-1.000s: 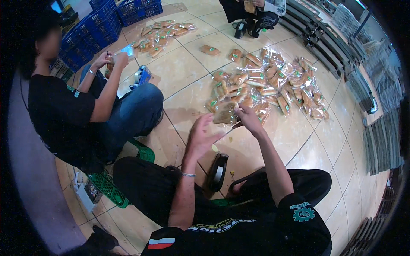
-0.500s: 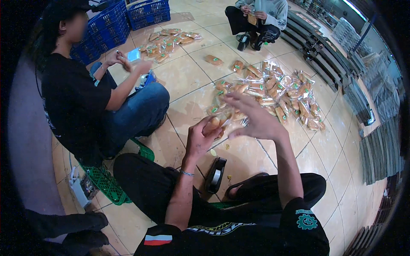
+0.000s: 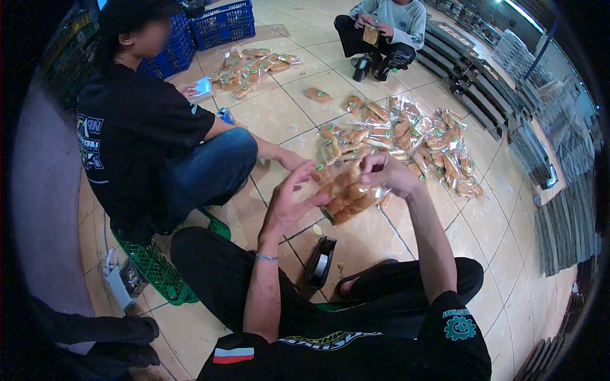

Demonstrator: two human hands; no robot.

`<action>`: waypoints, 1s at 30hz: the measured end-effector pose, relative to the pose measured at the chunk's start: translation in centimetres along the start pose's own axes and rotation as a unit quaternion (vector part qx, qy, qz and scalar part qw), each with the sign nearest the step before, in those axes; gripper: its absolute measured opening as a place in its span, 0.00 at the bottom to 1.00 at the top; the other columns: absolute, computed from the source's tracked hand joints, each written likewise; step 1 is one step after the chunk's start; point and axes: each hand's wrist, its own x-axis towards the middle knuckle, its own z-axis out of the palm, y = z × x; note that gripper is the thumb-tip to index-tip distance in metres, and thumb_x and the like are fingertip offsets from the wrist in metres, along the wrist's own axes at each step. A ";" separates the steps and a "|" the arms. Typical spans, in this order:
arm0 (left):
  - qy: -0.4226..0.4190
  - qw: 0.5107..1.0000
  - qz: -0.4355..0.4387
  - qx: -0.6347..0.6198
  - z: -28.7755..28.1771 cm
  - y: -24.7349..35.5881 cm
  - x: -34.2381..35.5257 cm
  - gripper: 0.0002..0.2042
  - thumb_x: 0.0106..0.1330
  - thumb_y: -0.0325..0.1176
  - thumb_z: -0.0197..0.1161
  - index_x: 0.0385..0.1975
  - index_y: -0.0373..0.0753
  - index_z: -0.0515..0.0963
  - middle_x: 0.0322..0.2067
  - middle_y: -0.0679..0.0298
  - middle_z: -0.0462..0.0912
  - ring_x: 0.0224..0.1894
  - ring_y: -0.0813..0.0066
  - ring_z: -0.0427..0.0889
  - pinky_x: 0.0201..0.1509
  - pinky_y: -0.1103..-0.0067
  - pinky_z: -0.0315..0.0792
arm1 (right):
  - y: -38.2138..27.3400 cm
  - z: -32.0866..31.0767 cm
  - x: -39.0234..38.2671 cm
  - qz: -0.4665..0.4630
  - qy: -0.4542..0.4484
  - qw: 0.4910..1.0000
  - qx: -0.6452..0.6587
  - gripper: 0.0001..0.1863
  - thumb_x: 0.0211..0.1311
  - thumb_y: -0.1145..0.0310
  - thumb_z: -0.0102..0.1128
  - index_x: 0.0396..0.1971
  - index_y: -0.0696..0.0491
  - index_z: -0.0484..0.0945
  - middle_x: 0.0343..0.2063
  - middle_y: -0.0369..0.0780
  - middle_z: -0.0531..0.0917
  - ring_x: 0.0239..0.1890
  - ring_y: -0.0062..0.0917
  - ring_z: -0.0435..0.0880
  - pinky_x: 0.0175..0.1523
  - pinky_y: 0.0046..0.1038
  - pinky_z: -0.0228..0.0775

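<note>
Head view: both hands meet above the tiled floor (image 3: 267, 114), working one clear bag of bread rolls (image 3: 346, 195). Left hand (image 3: 289, 203) lies against the bag's near side, fingers spread and only partly curled, a loose supporting contact and not a clamp. Right hand (image 3: 387, 173) is closed over the bag's upper end, pinching the film there. Bag is held clear of the floor, just in front of the person's knees, tilted, with the rolls bunched toward its lower end.

Heap of packed bread bags (image 3: 406, 143) lies just beyond the hands; a second, smaller heap (image 3: 254, 66) sits farther off beside blue crates (image 3: 222, 22). Black tape dispenser (image 3: 319, 261) rests on the floor below the hands, between the legs.

Risk, as judged: load rests on one pinch at the top; if that slips, the slack left hand may not catch it and the bag would drop onto the dispenser or floor. Squeezing harder could crush the rolls. A co-worker's forearm (image 3: 273, 152) lies close by; a clash is possible
</note>
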 end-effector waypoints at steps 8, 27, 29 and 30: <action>0.070 0.988 -0.110 -0.081 1.2 -0.9 0.3 0.31 0.59 0.39 0.73 0.61 0.38 0.69 0.46 0.56 0.83 0.49 0.66 0.82 0.57 0.71 0.73 | 10.2 -0.2 -0.7 0.084 0.063 0.964 -0.246 0.13 0.50 0.66 0.75 0.25 0.59 0.81 0.18 0.38 0.81 0.21 0.22 0.78 0.29 0.29 0.70; -0.011 0.998 -0.041 -0.051 3.4 -0.8 -1.7 0.23 0.50 0.42 0.76 0.43 0.39 0.79 0.23 0.56 0.80 0.26 0.72 0.77 0.33 0.71 0.71 | -2.1 5.2 -1.6 -0.152 0.162 0.930 -0.294 0.08 0.60 0.71 0.64 0.34 0.60 0.79 0.24 0.42 0.80 0.28 0.27 0.78 0.37 0.29 0.69; 0.033 0.998 -0.019 -0.040 5.4 -3.4 -1.6 0.25 0.47 0.41 0.78 0.43 0.37 0.78 0.26 0.54 0.82 0.29 0.71 0.80 0.37 0.71 0.73 | 0.4 4.9 -1.5 -0.175 0.137 0.905 -0.362 0.08 0.56 0.72 0.67 0.32 0.60 0.80 0.24 0.43 0.81 0.28 0.29 0.78 0.37 0.30 0.69; 0.047 0.996 -0.018 -0.070 5.6 -3.8 -1.4 0.26 0.46 0.41 0.79 0.43 0.37 0.78 0.27 0.54 0.83 0.31 0.70 0.80 0.38 0.71 0.74 | 1.5 4.6 -1.1 -0.174 0.130 0.871 -0.441 0.08 0.53 0.73 0.69 0.31 0.60 0.80 0.24 0.44 0.81 0.28 0.31 0.78 0.37 0.30 0.69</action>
